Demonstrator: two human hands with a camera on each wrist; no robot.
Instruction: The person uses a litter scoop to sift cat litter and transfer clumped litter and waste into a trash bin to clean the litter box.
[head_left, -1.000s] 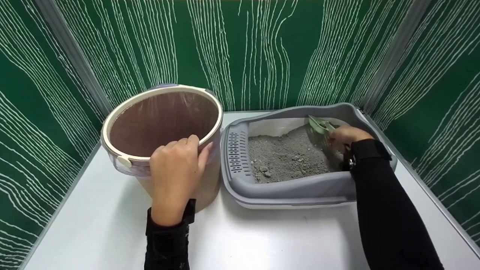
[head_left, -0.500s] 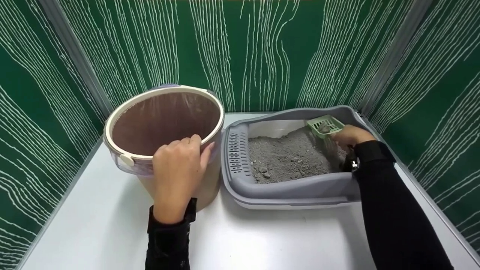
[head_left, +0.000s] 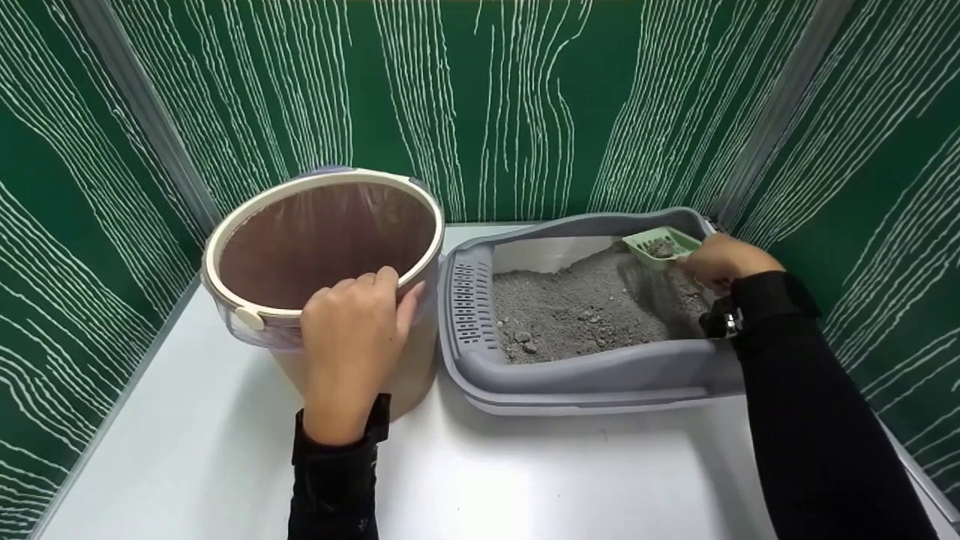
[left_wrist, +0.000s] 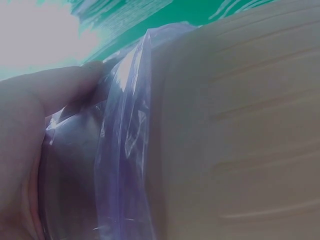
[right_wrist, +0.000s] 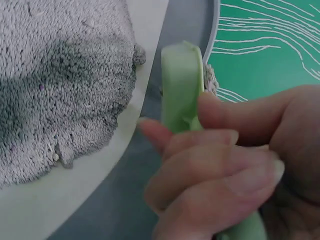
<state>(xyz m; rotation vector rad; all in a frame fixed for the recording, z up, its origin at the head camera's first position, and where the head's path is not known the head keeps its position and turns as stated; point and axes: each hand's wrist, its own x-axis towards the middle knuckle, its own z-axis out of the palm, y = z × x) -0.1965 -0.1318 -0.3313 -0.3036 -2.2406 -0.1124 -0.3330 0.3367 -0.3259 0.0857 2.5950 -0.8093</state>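
My right hand (head_left: 724, 261) grips a green slotted litter scoop (head_left: 643, 241) by its handle, over the far right of the litter box. A grey clump (head_left: 661, 248) lies in the scoop. Fine grains fall beneath it. In the right wrist view the fingers curl round the scoop's handle (right_wrist: 245, 229). Grey litter (head_left: 577, 315) slopes across the box, with small lumps at its left. My left hand (head_left: 352, 337) grips the near rim of a bin (head_left: 409, 375) lined with a clear bag. In the left wrist view the bag's lilac edge (left_wrist: 127, 145) hangs over the bin's outside.
The grey litter box (head_left: 600, 382), with a slotted step at its left, stands close beside the bin on a white table (head_left: 510, 480). Green walls with white lines (head_left: 510, 112) enclose the back and both sides.
My right hand has tipped the scoop level from a steep tilt, bringing the clump into view, and has shifted slightly right. My left hand keeps its hold on the bin's rim.
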